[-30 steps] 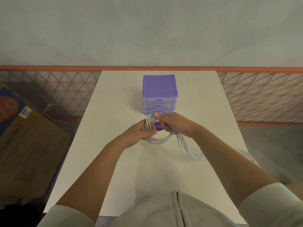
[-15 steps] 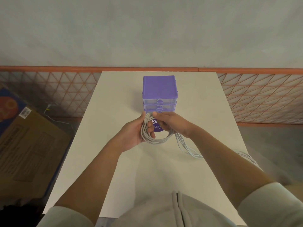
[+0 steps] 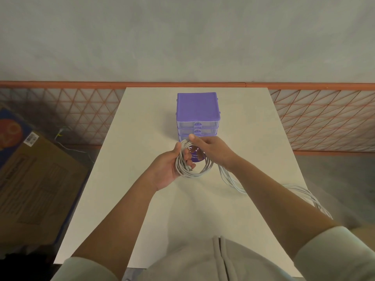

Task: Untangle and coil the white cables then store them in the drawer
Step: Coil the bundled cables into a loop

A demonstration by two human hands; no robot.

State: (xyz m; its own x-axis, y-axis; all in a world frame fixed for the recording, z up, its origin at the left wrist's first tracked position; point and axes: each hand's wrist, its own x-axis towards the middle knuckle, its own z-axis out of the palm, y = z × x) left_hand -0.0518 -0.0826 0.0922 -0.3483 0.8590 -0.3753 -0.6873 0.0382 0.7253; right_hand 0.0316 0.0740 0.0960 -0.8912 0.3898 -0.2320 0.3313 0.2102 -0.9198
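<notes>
A coil of white cables [image 3: 190,173] hangs just above the white table [image 3: 142,138], in front of a small purple drawer unit [image 3: 197,107] whose visible drawers look pushed in. My left hand [image 3: 171,166] grips the coil's left side, fingers curled through the loops. My right hand [image 3: 211,149] pinches the cable at the coil's top, close to the lowest drawer. Loose cable strands [image 3: 233,179] trail from the coil under my right forearm and hang off the table's right edge. A purple round label shows through the coil.
A cardboard box [image 3: 38,179] lies on the floor to the left of the table. An orange lattice fence [image 3: 324,118] runs behind the table below a grey wall. My light top fills the near edge.
The coil has risen and turned more upright as my left hand rolled palm-up. My right hand moved slightly up and away, toward the drawers, laying cable over the coil's top.
</notes>
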